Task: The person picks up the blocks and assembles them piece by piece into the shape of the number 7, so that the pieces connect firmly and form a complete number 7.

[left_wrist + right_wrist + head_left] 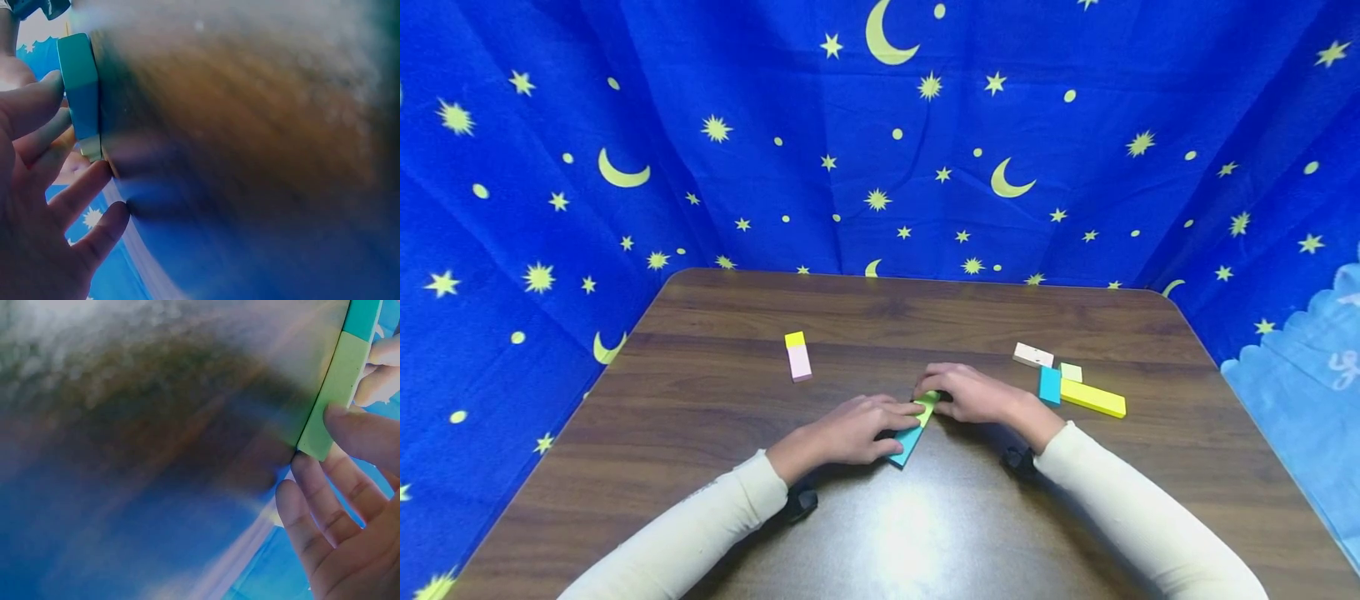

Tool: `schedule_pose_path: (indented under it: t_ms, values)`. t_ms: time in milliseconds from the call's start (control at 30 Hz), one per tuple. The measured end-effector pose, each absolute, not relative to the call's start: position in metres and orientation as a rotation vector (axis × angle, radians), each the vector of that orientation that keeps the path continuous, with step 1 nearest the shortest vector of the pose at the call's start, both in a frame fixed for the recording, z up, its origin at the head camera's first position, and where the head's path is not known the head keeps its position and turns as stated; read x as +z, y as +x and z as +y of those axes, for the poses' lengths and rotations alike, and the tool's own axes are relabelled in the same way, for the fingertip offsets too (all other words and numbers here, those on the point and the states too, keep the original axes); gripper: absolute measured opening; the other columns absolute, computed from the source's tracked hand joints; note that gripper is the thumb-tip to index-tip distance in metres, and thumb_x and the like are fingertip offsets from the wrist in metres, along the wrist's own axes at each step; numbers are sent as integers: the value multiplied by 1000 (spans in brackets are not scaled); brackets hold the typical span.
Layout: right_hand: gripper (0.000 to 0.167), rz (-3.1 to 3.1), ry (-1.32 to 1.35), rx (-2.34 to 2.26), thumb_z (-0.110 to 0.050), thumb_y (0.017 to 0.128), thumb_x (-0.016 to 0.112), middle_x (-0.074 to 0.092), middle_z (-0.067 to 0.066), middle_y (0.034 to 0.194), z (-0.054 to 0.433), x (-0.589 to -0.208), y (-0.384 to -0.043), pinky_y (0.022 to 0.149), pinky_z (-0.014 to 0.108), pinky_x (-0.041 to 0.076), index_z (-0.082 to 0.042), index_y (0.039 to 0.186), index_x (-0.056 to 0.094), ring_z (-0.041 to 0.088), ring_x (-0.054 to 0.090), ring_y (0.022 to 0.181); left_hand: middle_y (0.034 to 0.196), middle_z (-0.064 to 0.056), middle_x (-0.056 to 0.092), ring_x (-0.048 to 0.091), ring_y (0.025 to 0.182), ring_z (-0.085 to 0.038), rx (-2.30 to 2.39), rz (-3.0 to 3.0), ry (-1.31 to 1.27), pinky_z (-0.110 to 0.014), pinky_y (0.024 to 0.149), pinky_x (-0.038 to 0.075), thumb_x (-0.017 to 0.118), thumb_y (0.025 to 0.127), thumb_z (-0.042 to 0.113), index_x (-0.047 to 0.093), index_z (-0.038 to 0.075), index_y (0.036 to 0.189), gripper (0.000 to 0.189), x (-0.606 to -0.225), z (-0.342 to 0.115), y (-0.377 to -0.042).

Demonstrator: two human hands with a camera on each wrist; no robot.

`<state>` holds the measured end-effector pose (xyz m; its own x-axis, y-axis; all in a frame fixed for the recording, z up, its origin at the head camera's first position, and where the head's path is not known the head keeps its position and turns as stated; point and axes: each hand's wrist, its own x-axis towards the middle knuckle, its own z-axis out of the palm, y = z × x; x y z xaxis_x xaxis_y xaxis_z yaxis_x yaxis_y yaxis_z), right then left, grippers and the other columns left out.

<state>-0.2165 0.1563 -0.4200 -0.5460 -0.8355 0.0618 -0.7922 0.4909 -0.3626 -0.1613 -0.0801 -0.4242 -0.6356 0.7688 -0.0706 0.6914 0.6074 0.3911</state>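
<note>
A teal block [906, 446] and a light green block [928, 406] lie end to end on the table, forming one slanted strip between the hands. Extended fingers of my left hand [857, 428] rest across the strip, and its thumb touches the teal block's left edge. At the strip's far end, my right hand [967, 393] pinches the green block. The right wrist view has the right thumb against one face of the green block [334, 394], with other fingers around its end. The left wrist view shows the teal block [81, 81] beside the left thumb.
To the left, a pink block [799, 364] meets a yellow block [794, 339]. Grouped to the right are a whitish block [1033, 355], a small pale block [1071, 372], another teal block [1049, 385] and a long yellow block [1093, 398]. Blue curtains [790, 183] surround the wooden table [700, 375].
</note>
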Motion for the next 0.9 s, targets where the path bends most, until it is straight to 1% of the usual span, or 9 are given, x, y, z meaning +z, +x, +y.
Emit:
schedule_pose_path:
  t_ms: [267,467,633,800,900]
  values:
    - [22,2604,-1421,-522,-8,89,70,67,1,113,155,-418,-216,94,36,56,-15,110,73,16,65,105,156,4,44,50,139,-23,454,2627,1190,-46,110,46,62,98,35,51,20,146,51,-425,-80,-161]
    - [23,2603,-1415,-517,-7,89,70,68,1,113,154,-417,-216,93,36,56,-14,111,73,16,65,104,155,1,46,51,137,-25,438,2629,1155,-47,109,46,59,100,34,49,21,146,50,-423,-79,-160]
    - [23,2605,-1422,-504,-7,89,70,68,1,111,154,-417,-216,93,36,56,-15,110,73,15,65,102,155,3,45,51,138,-25,413,2640,1136,-47,110,46,56,101,34,50,21,146,47,-423,-77,-159]
    - [29,2611,-1404,-491,-4,88,70,67,2,115,157,-416,-215,95,38,55,-12,115,71,18,65,106,156,5,44,50,139,-26,401,2648,1132,-48,111,45,56,101,34,52,21,145,46,-424,-76,-159]
    - [33,2617,-1376,-486,-3,89,69,66,4,119,161,-413,-214,97,40,55,-11,120,69,20,65,110,157,7,42,47,141,-29,374,2648,1116,-50,113,43,57,101,35,53,22,144,45,-423,-75,-159]
